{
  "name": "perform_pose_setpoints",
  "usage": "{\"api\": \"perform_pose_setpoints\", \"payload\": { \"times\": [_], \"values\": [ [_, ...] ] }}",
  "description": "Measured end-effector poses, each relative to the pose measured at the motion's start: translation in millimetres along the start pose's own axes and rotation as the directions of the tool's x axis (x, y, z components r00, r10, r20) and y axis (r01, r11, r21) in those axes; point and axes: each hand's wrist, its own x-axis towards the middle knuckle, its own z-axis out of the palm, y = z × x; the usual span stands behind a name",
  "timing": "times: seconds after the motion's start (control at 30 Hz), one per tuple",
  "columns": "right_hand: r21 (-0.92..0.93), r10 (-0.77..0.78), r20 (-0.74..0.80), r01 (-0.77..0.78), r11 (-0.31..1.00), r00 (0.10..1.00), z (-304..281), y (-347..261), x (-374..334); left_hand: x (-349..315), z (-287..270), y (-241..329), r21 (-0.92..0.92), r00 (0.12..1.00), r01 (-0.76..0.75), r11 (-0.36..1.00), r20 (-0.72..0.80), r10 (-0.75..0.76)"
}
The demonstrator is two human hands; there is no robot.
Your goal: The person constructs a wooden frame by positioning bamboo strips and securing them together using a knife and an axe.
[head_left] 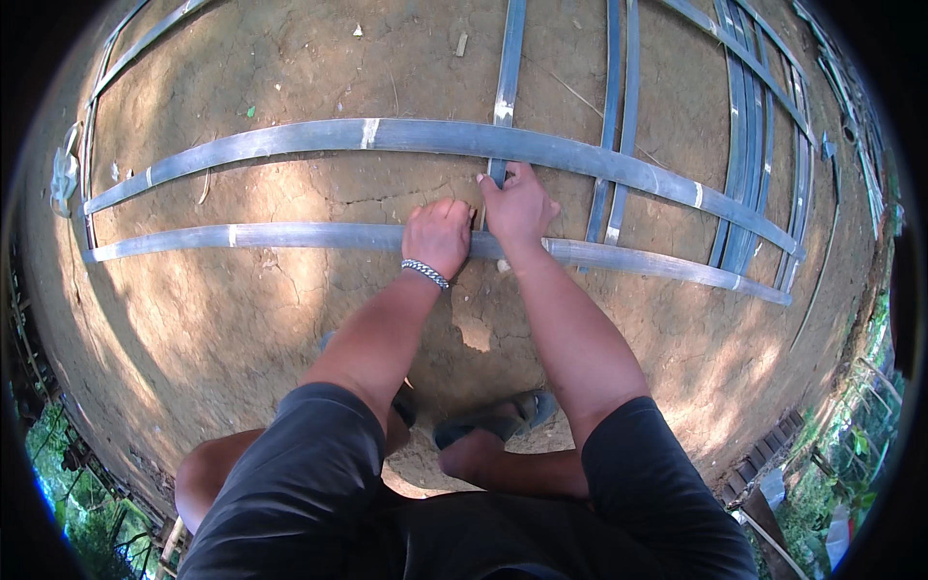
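Note:
Two long grey-blue slats with pale joint rings, like split bamboo strips, run left to right across the ground: a far strip [280,139] and a near strip [319,236]. A crosswise strip [509,68] comes from the far side and passes under the far strip. My left hand [440,232], a chain bracelet at its wrist, is closed with curled fingers over the near strip; its fingertips are hidden. My right hand [519,205] is closed around the crosswise strip just below the far strip, thumb on its left edge.
More crosswise strips [608,106] lie to the right, and a bundle of several [749,145] sits farther right. Another strip edge [89,155] stands at the far left beside a pale plastic-like scrap [64,174]. My sandalled foot [493,420] rests on the cracked dirt [261,338].

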Motion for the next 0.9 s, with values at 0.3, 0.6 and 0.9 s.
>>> {"api": "perform_pose_setpoints", "payload": {
  "times": [0.3,0.6,0.9],
  "values": [
    [0.044,-0.036,0.007,0.036,0.998,0.999,6.3,4.5,-3.0,13.8,3.0,8.6,-0.013,0.932,0.359,0.933,-0.054,-0.359],
    [0.031,-0.121,-0.092,0.124,0.992,0.988,8.7,9.3,-4.7,14.0,5.1,13.4,0.077,0.953,0.301,0.951,-0.068,-0.296],
    [-0.009,-0.178,-0.040,0.178,0.984,0.983,11.6,16.0,-6.9,14.8,2.0,13.0,0.090,0.962,0.269,0.959,-0.061,-0.265]
  ]
}}
